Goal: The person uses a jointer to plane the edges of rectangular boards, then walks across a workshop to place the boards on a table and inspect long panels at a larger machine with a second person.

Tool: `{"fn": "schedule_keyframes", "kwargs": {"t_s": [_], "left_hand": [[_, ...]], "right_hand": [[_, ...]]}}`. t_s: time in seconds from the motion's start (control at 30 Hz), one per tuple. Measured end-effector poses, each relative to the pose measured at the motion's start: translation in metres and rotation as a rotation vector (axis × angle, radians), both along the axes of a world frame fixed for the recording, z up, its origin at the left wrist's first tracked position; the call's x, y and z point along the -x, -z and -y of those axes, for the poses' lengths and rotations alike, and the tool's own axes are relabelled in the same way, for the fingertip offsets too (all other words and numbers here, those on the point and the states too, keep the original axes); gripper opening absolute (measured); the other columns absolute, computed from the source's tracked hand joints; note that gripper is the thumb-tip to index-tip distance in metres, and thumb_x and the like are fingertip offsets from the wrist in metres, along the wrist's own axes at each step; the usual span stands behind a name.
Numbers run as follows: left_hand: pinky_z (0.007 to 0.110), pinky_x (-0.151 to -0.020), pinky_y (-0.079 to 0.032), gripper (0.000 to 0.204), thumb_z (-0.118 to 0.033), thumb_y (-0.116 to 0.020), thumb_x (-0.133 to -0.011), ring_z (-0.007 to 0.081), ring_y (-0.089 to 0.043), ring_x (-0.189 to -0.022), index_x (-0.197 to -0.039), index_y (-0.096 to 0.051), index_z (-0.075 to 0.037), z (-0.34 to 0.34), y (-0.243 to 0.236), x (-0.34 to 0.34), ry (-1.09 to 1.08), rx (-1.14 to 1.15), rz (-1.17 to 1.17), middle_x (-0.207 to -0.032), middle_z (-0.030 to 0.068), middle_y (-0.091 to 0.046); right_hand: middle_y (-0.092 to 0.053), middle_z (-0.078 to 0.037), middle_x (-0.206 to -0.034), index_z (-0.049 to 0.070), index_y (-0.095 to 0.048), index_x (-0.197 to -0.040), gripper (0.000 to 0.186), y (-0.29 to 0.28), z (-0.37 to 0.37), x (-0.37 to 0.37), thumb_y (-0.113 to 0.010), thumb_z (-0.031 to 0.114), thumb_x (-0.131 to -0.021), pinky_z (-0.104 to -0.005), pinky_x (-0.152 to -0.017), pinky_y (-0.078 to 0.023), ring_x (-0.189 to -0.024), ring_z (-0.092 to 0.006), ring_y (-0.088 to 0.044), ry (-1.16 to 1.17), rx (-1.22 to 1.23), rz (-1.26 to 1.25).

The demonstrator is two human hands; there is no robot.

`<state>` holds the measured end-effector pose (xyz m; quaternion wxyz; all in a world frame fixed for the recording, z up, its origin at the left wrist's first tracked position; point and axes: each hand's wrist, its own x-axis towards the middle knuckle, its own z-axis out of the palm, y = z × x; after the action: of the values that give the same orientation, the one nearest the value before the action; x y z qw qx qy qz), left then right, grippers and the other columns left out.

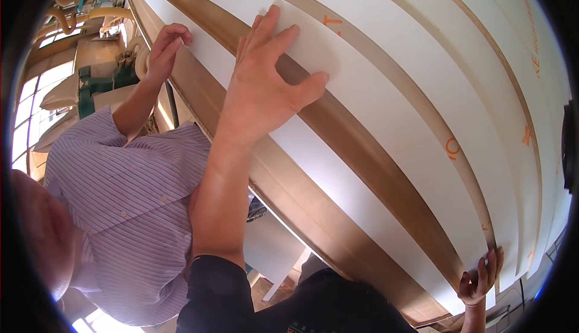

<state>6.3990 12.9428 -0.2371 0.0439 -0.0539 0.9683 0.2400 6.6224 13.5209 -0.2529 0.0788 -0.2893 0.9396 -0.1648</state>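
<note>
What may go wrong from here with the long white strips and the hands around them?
The long white strips might slide: the left hand is spread open, not closed around one. The right hand, near the strip ends, might get a finger pinched. A co-worker's hand, close to the leftmost strip, might get bumped.

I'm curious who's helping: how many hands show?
3: the person's left hand, upper middle; right hand, lower right; a co-worker's hand, upper left. Another may be hidden.

Left hand (259,86) spreads over white strips (368,98); right hand (480,279) touches their ends.
</note>
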Motion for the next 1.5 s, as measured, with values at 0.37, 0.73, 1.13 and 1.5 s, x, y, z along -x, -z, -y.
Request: {"fn": "schedule_keyframes", "kwargs": {"t_s": [0.37,0.73,1.13,1.5], "left_hand": [[0.041,-0.124,-0.026,0.083,-0.029,-0.087,-0.075,0.0292,-0.020,-0.157,-0.143,-0.053,0.006,0.003,0.005,-0.001,0.030,-0.023,-0.025,-0.167,0.0174,-0.027],[0.041,-0.125,-0.024,0.073,-0.022,-0.079,-0.080,0.0283,-0.022,-0.156,-0.143,-0.054,0.004,0.009,0.004,-0.002,0.049,0.029,-0.046,-0.166,0.0149,-0.032],[0.051,-0.120,-0.032,0.051,-0.008,-0.049,-0.083,0.0369,-0.045,-0.143,-0.132,-0.062,0.003,0.062,0.056,0.020,0.243,0.141,-0.550,-0.152,0.0159,-0.052],[0.053,-0.119,-0.031,0.054,-0.007,-0.050,-0.079,0.0388,-0.043,-0.143,-0.132,-0.061,0.001,0.059,0.057,0.021,0.242,0.168,-0.535,-0.153,0.0172,-0.050]], "right_hand": [[-0.044,-0.023,-0.155,0.004,-0.049,-0.144,0.050,-0.002,0.005,0.004,-0.053,0.026,-0.100,-0.0651,-0.118,-0.028,-0.146,-0.0526,-0.034,-0.008,-0.005,-0.003],[-0.044,-0.023,-0.155,0.002,-0.049,-0.144,0.053,-0.001,0.003,0.002,-0.055,0.028,-0.098,-0.0652,-0.118,-0.026,-0.146,-0.0524,-0.033,-0.007,0.002,-0.013],[-0.049,-0.016,-0.153,-0.001,-0.052,-0.143,0.069,-0.044,0.281,0.197,-0.068,0.042,-0.091,-0.0533,-0.122,-0.026,-0.148,-0.0363,-0.037,-0.470,0.072,0.156],[-0.055,-0.015,-0.144,-0.002,-0.055,-0.136,0.064,-0.005,0.349,0.230,-0.077,0.019,-0.080,-0.0444,-0.119,-0.036,-0.140,-0.0304,-0.047,-0.383,0.312,-0.008]]}}
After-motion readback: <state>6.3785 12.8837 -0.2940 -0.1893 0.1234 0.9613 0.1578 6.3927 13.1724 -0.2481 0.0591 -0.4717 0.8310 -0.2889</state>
